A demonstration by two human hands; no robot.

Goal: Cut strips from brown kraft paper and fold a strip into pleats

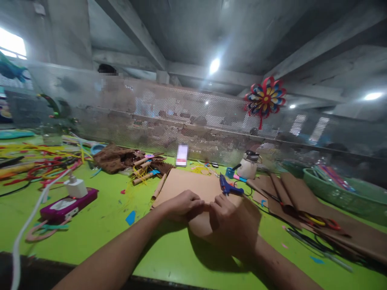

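A sheet of brown kraft paper (184, 181) lies on the green tabletop, its near part curled up toward me. My left hand (183, 203) is closed, with thumb and fingers pinching a narrow fold of this paper. Close beside it, my right hand (226, 209) pinches the same fold, fingers bent. Just beyond the right hand a blue glue gun (228, 187) rests at the paper's right edge. My palms hide the fold's ends and part of the near edge.
On the left are a purple power strip (57, 211) with a white plug, tangled wires and rolled paper tubes (143, 177). To the right lie brown sheets (325, 209), scissors (332, 224) and a green basket (335, 197). A perforated metal screen (169, 121) stands behind; a person is beyond it.
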